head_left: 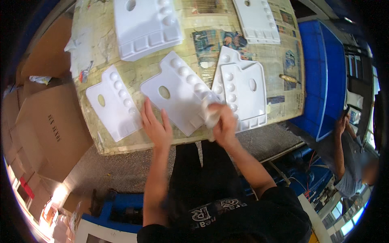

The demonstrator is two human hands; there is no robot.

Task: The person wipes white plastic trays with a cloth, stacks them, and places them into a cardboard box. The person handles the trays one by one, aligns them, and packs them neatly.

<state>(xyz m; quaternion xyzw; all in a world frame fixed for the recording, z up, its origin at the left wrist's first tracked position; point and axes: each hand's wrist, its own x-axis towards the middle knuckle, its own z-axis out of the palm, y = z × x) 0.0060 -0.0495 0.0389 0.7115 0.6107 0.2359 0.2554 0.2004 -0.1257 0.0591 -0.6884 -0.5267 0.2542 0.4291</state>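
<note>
A white plastic paint palette (172,109) with an oval thumb hole and a row of round wells lies in front of me. My left hand (157,128) is at its near left edge, fingers stretched out, holding nothing. My right hand (225,123) is closed on a white cloth (210,112), which rests over the wells on the palette's right side; the cloth is blurred by motion. A single palette (115,121) lies to the left. On the right, two more palettes (245,97) overlap, partly tucked near the middle one.
Stacked palettes (148,24) stand at the back left, another stack (257,24) at the back right. A small tool with a yellowish handle (288,78) lies on the paper-covered table (279,109). A blue crate (314,81) stands right, a cardboard box (56,129) left. Another person (344,162) is at far right.
</note>
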